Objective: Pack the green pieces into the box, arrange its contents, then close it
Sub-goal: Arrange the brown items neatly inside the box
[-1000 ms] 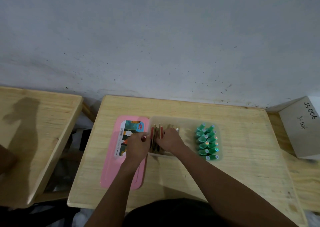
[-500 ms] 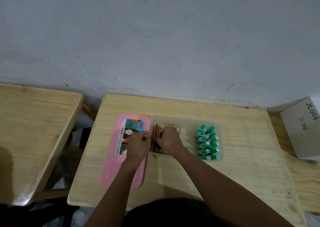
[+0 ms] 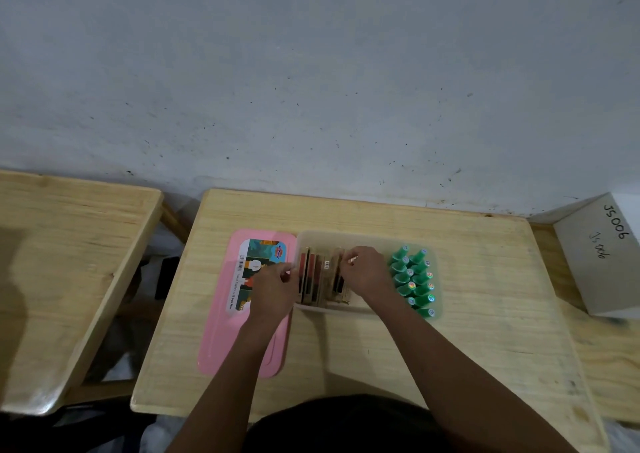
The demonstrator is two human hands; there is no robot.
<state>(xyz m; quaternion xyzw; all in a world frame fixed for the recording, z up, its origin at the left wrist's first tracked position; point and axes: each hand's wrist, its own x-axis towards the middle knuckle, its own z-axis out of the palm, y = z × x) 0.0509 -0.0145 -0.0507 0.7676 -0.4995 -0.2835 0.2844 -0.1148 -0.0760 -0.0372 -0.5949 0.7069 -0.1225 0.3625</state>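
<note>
Pinched around the top edges of the flat brown and red upright pieces (image 3: 313, 279), my right hand (image 3: 363, 272) sits inside the translucent rectangular plastic box (image 3: 363, 237), fingers curled in a narrow grip on them. My left hand (image 3: 273, 288) rests at the box's left wall, fingertips closed against the outermost of those pieces (whether it truly grips one or only presses, I cannot tell). The green cone-shaped plastic pieces (image 3: 414, 281) already stand in two rows at the right end of the box, apart from my right hand. Just beside the box on the left lies the pink rounded plastic lid (image 3: 221, 331) with its printed label, flat under my left wrist. All of it sits on the pale wooden table (image 3: 485, 297); a grey cardboard carton (image 3: 602, 262) with handwriting stands at the far right.
</note>
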